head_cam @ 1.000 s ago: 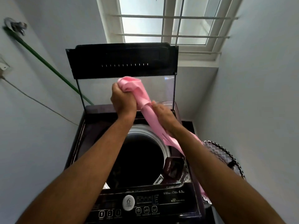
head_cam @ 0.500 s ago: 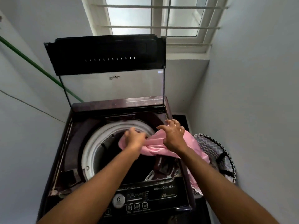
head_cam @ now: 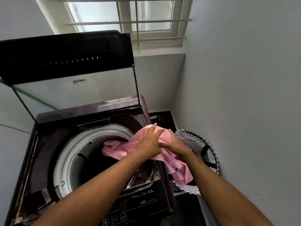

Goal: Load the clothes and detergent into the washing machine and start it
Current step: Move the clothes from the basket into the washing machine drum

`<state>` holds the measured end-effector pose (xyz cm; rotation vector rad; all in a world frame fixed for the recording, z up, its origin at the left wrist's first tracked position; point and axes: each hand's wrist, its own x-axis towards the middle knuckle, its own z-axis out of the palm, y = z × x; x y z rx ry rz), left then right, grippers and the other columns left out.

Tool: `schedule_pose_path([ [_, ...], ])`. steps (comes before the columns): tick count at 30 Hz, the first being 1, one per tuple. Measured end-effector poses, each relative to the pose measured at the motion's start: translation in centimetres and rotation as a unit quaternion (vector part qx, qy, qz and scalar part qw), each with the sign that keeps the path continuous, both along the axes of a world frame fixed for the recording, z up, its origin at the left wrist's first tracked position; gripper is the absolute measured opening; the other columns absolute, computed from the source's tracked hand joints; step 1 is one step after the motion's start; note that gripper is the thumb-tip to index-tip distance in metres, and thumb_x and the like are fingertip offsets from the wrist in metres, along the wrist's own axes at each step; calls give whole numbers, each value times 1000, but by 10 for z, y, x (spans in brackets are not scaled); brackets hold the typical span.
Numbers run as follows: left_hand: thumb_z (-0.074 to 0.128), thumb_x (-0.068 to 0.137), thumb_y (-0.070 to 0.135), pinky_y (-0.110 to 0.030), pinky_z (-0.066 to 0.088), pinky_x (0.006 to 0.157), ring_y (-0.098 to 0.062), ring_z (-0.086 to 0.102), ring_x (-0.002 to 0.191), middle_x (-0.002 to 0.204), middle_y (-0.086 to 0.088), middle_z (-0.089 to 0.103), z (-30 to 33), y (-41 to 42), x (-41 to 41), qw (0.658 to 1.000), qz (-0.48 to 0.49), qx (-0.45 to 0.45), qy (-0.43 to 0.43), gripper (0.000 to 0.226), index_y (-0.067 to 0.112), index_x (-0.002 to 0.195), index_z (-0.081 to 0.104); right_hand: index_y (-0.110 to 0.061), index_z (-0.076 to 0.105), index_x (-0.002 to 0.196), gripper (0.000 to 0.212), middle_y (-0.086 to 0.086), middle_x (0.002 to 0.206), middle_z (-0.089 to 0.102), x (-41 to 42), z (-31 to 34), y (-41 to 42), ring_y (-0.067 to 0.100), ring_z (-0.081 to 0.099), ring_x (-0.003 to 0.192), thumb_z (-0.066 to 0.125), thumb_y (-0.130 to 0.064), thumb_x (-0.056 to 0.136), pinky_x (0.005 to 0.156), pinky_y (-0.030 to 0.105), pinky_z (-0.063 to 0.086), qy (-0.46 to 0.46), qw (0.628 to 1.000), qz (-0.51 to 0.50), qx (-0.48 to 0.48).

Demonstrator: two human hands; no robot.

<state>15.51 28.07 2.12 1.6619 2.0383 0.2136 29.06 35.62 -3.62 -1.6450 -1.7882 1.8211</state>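
A dark top-loading washing machine [head_cam: 48,144] stands with its glass lid [head_cam: 73,90] raised and its white-rimmed drum [head_cam: 73,152] exposed. A pink garment [head_cam: 114,147] lies over the drum's right rim, with one end inside the drum and the other end hanging toward the laundry basket. My left hand [head_cam: 149,142] rests on the garment with straight fingers. My right hand [head_cam: 175,144] holds the garment between thumb and fingers just right of the left hand. No detergent is in view.
A laundry basket [head_cam: 197,142] with a zigzag lining stands between the machine's right side and the wall. The control panel [head_cam: 140,201] with buttons faces me at the front. A barred window [head_cam: 130,18] is behind, and walls close in on both sides.
Both hands came down from in front of the lid to the drum's right rim with the pink garment. My left hand went from a fist on the cloth to straight fingers.
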Motion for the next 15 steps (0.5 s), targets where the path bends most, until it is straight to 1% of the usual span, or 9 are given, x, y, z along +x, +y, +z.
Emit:
schedule_pose_path([
  [2,73,77,28,-46,28,117,-28,15,146,162,-4,17,-2,2,-1,1000,5,-10,17,86,34,152,30,-49,2,153,130,-11,151,27,1,-1,-2,31,36,138,83,-71,53,94,54,43,4,998,-10,-69],
  [3,74,76,32,-44,28,118,-29,18,144,160,-5,22,-3,3,-1,1000,5,-6,27,88,34,152,29,-49,3,152,119,-11,148,32,0,-3,-4,31,40,134,80,-65,63,87,53,44,25,994,-12,-109],
  [4,75,75,37,-42,28,117,-29,20,142,158,-5,26,-5,3,-1,999,3,0,35,90,34,152,29,-48,10,152,102,-11,147,37,-2,-2,-6,28,45,129,74,-57,75,83,51,46,55,988,-11,-142],
  [6,76,73,43,-40,30,115,-29,25,138,155,-5,30,-7,2,-2,999,-1,21,46,92,36,152,30,-36,41,144,53,-5,134,56,-9,2,-11,17,57,111,59,-40,94,77,41,48,108,979,-12,-174],
  [7,77,72,44,-38,29,115,-29,27,136,154,-4,31,-7,2,-2,998,-2,29,49,93,36,152,30,-29,54,133,35,-1,120,63,-12,4,-11,12,62,97,54,-31,98,72,34,49,125,978,-19,-169],
  [9,79,71,45,-34,29,114,-28,29,134,154,-3,32,-7,1,-4,998,4,37,49,96,36,152,30,-16,65,115,22,6,98,69,-15,9,-10,12,65,78,59,-21,95,61,24,49,139,981,-40,-130],
  [12,82,70,46,-31,32,109,-26,33,129,153,1,34,-4,-1,-8,998,34,39,22,98,33,152,30,-12,66,90,12,9,82,67,-20,17,0,19,61,68,69,-22,85,54,28,45,72,997,-34,-17],
  [14,79,74,42,-32,36,105,-27,38,123,144,-1,43,1,-3,-10,997,59,50,-11,89,28,150,34,-13,64,81,7,7,75,64,-29,28,4,19,58,65,67,-11,86,52,28,43,73,995,-58,41],
  [15,78,77,39,-34,38,104,-28,41,121,137,-3,48,6,-4,-13,995,76,63,-30,80,24,146,39,-13,65,79,10,7,75,64,-36,34,5,20,59,68,66,-5,86,56,31,45,90,991,-70,64],
])
